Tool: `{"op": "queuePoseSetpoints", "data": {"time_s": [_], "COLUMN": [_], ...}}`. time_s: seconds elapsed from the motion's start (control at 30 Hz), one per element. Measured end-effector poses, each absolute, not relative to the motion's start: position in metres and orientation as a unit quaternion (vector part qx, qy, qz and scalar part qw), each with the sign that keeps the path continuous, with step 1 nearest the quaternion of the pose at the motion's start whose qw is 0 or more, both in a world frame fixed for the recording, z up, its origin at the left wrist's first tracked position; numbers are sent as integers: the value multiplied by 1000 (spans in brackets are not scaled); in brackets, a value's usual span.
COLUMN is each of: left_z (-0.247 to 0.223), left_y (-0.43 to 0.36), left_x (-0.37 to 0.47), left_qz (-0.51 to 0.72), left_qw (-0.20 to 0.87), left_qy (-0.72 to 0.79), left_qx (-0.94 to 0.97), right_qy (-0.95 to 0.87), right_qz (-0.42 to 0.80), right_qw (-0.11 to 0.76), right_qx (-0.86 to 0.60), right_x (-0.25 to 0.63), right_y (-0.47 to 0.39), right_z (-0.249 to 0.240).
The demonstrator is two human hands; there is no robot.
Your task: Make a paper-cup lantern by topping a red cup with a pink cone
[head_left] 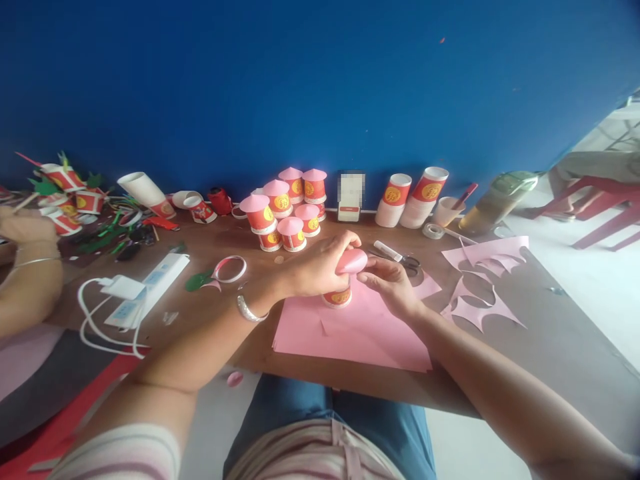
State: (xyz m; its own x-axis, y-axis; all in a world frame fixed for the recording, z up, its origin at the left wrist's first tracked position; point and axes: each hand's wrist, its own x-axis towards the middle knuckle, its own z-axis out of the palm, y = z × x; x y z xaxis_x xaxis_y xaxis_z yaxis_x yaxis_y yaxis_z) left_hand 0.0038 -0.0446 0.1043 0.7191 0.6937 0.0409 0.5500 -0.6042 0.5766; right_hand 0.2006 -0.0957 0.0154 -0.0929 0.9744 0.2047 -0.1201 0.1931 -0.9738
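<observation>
A pink paper cone (352, 261) is pinched in my left hand (325, 265), above a red and white paper cup (339, 298) with a yellow emblem. My right hand (387, 280) has its thumb and fingers closed at the cone's right edge. The cup stands upright on a stack of pink paper (360, 337) at the table's front edge. Part of the cup is hidden behind my left hand. Behind my hands, several red cups with pink cone tops (291, 230) stand grouped, some stacked.
Scissors (411, 262) and a glue stick (387, 251) lie behind my right hand. Pink scraps (487, 303) are at right, stacked cups (393, 200) and a bottle (500, 200) along the wall. A power strip (147, 290) and another person's arm (30, 273) are left.
</observation>
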Motion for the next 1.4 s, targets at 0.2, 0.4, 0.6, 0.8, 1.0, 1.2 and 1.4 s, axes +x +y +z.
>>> {"op": "queuePoseSetpoints", "data": {"time_s": [0.2,0.4,0.6,0.8,1.0,1.2,1.4], "left_z": [98,78,52,36,24,14,9], "left_y": [-39,-31,-34,-32,-31,-30,-28], "left_x": [-5,-24,-36,-39,-40,-41,-41], "left_qz": [190,257,269,273,252,252,252], "left_qw": [420,599,671,697,734,751,759], "left_qy": [300,327,353,362,377,366,362], "left_qx": [835,684,594,556,506,488,479], "right_qy": [-485,-444,-433,-426,-434,-442,-446], "right_qz": [545,624,646,645,633,622,619], "right_qw": [552,518,486,482,469,458,454], "right_qx": [-404,-382,-399,-414,-438,-456,-462], "right_x": [203,205,199,198,197,198,198], "right_y": [-91,-86,-89,-89,-88,-88,-87], "right_z": [5,-7,-8,-7,-13,-16,-18]}}
